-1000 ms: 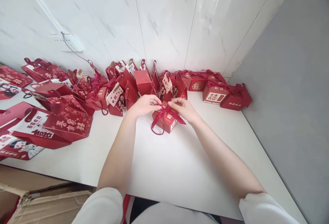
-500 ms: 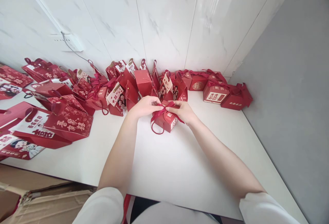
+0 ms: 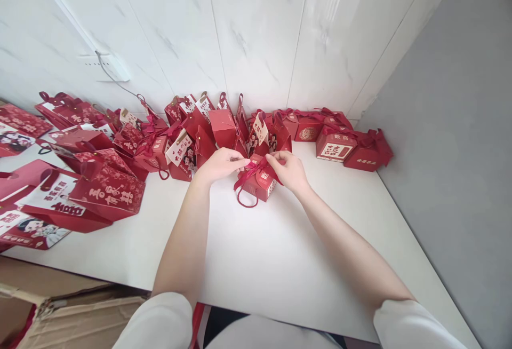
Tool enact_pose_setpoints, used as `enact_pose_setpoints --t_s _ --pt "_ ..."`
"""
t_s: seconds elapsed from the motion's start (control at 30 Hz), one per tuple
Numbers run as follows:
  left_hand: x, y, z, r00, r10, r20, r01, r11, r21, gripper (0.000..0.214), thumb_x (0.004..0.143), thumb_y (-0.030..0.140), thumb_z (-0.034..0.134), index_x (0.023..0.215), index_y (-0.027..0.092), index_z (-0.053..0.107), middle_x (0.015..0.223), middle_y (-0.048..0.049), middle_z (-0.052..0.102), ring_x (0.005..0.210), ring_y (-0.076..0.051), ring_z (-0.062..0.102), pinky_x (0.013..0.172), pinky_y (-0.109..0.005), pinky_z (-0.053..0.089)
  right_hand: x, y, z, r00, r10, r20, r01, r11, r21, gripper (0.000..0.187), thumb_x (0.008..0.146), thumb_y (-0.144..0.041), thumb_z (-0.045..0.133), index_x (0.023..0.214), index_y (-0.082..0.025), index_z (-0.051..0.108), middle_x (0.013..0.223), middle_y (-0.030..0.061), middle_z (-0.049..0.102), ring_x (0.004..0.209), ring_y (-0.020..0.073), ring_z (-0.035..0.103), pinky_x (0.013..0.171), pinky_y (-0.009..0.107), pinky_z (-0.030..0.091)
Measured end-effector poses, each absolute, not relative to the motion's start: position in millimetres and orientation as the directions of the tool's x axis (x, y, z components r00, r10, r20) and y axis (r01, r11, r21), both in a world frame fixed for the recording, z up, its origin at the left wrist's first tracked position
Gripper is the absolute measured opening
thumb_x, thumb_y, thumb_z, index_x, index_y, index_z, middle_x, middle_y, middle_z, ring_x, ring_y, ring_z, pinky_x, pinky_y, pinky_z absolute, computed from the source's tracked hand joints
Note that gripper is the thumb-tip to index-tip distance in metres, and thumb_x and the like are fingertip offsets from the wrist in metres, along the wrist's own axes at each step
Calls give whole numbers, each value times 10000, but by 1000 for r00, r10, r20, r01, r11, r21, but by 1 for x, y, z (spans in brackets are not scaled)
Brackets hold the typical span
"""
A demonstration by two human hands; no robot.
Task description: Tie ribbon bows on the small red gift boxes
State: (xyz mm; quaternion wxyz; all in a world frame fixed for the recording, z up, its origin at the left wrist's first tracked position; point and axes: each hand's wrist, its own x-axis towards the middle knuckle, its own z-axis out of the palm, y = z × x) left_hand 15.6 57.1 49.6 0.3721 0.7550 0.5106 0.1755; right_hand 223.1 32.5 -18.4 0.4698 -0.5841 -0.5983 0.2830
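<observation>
A small red gift box (image 3: 260, 186) with white and gold printing sits on the white table. Across its top lies a dark red ribbon (image 3: 258, 166), gathered into a bow. My left hand (image 3: 226, 165) pinches the ribbon at the bow's left side, fingertips close together. On the bow's other side, my right hand (image 3: 288, 169) has thumb and fingers closed on the ribbon, just above the box. A red cord handle (image 3: 247, 205) loops out from the box's front left onto the table.
Several ribbon-tied red boxes (image 3: 336, 143) stand at the back right by the tiled wall. Many red gift bags (image 3: 108, 189) crowd the left side and back. An open cardboard box (image 3: 80, 317) is at lower left. A grey panel (image 3: 448, 141) borders the right side.
My hands have drawn slightly apart, leaving the middle of the bow uncovered. The gift box has shifted a little up and away from me.
</observation>
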Motion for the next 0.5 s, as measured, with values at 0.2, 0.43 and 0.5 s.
enact_pose_setpoints --t_s 0.2,0.43,0.5 --pt "11 56 54 437 895 -91 645 -241 726 347 779 491 602 651 174 657 681 -31 655 652 -154 578 603 -260 435 225 34 -18 28 968 250 392 219 -893 216 780 -300 533 587 -212 492 1060 57 684 1006 218 624 898 372 442" --pt "8 57 54 425 896 -130 672 -216 708 335 790 486 589 657 180 622 674 -13 635 598 -137 555 601 -264 430 232 34 -13 -46 952 303 375 297 -878 216 825 -351 550 659 -214 555 1078 63 648 991 211 611 908 370 447" --pt "8 58 53 404 906 -128 693 -212 689 329 782 485 595 658 181 619 682 -14 646 605 -142 559 593 -265 426 235 34 -12 -49 942 333 463 317 -828 218 842 -366 551 686 -215 574 1103 71 628 985 213 611 909 372 449"
